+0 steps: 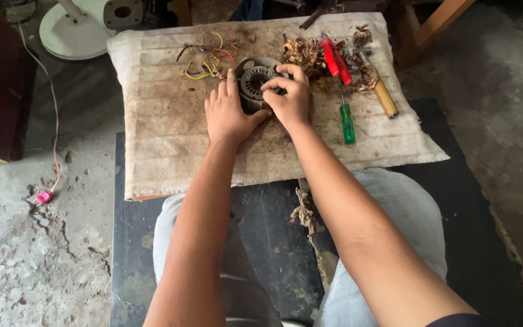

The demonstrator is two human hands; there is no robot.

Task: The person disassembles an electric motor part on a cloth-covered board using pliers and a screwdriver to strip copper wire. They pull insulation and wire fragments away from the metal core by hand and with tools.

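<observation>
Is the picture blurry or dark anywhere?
Head view: soft daylight, no glare; both hands, left and right, on the round grey metal motor core, look sharp; the top left corner is dim; the forearms look stretched near the bottom edge.

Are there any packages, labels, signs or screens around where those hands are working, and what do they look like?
None show: no package, label, sign or screen.
The left hand and right hand rest on a round grey metal motor core on a dirty pale cloth.
Beside them lie red-handled pliers and a green-handled screwdriver, both unmarked as far as can be seen.
</observation>
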